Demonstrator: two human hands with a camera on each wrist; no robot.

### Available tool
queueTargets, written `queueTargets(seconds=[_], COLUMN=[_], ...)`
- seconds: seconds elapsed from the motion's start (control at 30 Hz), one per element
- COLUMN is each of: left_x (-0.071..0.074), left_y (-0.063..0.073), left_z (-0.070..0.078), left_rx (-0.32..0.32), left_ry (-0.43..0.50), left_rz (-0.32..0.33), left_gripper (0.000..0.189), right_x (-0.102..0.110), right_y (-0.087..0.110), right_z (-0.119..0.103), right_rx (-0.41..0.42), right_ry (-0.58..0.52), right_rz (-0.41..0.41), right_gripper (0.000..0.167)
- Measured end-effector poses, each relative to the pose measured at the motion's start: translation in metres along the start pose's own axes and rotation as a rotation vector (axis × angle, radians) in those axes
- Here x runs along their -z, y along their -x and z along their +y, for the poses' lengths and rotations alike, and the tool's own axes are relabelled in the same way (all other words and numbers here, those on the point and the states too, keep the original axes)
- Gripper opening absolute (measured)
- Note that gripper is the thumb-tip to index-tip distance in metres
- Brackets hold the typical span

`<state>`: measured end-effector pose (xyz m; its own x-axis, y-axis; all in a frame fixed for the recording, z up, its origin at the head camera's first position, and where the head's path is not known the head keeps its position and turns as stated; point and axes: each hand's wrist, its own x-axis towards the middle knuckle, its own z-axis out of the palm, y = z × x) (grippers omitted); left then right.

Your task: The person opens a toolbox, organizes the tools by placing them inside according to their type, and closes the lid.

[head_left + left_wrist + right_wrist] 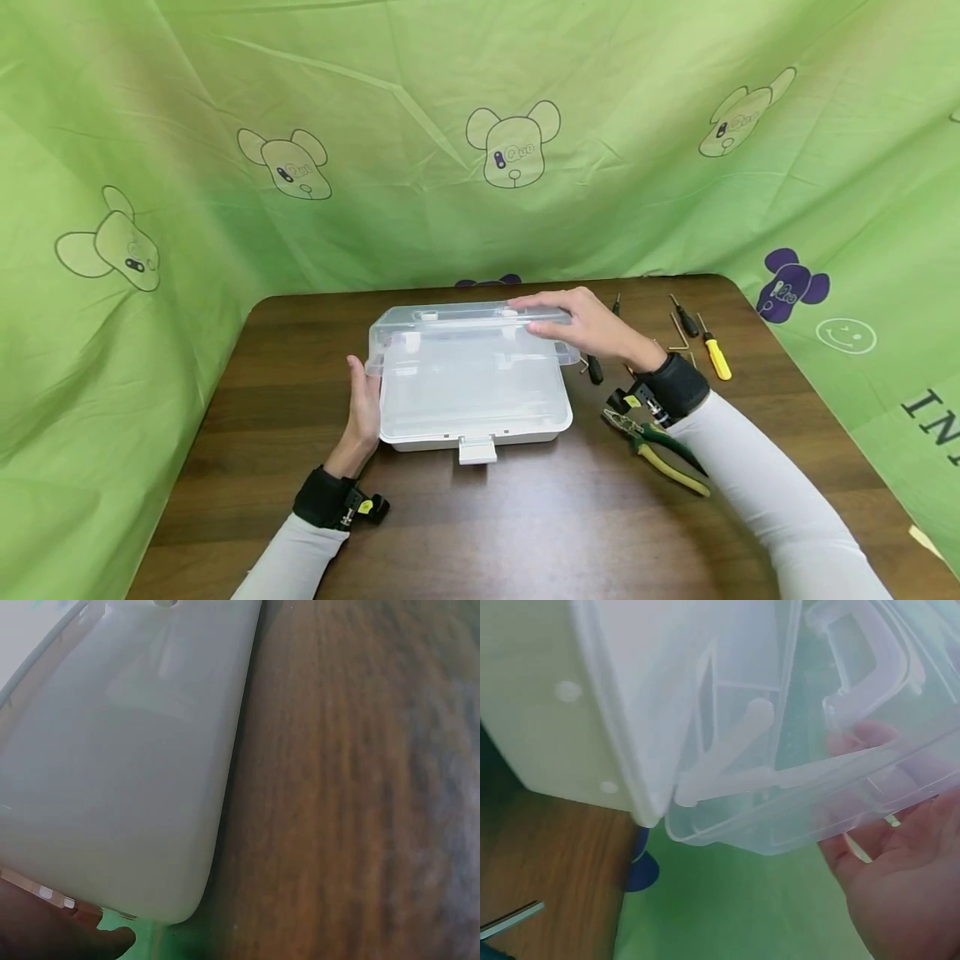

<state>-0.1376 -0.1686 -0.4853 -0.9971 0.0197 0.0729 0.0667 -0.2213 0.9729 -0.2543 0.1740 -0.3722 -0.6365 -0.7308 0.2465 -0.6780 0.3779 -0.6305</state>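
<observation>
The white box [476, 400] is sitting on the brown wooden table [525, 525], in front of you, its white latch [477, 451] hanging out over the near edge. Its clear lid [457, 321] is standing raised at the far side, and in the right wrist view the lid's handle is showing through the plastic. Your right hand [596, 327] is holding the lid near its right end, thumb and fingers pinching the rim. Your left hand [365, 410] is resting against the box's left side, thumb straight and pointing up, wide rather than curled; its other fingers are mostly hiding from view. To the right, the pliers [647, 437] with green and yellow handles are lying near your right wrist. Beyond them, a yellow screwdriver [717, 357], a black screwdriver [686, 320] and a hex key [678, 335] are lying close together. Green cloth [405, 233] with bear faces is hanging behind the table.
</observation>
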Motion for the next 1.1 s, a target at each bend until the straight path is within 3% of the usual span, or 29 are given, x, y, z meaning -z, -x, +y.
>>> queueTargets(seconds=[0.3,0.57,0.87,1.1], left_x=[0.000,0.002,0.000,0.001], left_y=[-0.003,-0.004,-0.006,-0.006], left_z=[-0.001,-0.001,-0.003,-0.002], left_rx=[-0.030,-0.070,-0.125,-0.117], left_ry=[-0.041,-0.132,-0.116,-0.146], left_rz=[-0.034,0.008,-0.019,0.010], left_gripper=[0.095,0.100,0.095,0.096], right_x=[0.014,0.022,0.028,0.030], right_y=[-0.016,-0.028,-0.044,-0.062], right_z=[0.008,0.013,0.024,0.033], right_rx=[-0.138,-0.237,-0.370,-0.449], right_ry=[-0.149,-0.251,-0.451,-0.600], right_rz=[-0.035,-0.046,-0.031,-0.020], right_gripper=[0.039,0.044,0.051,0.049])
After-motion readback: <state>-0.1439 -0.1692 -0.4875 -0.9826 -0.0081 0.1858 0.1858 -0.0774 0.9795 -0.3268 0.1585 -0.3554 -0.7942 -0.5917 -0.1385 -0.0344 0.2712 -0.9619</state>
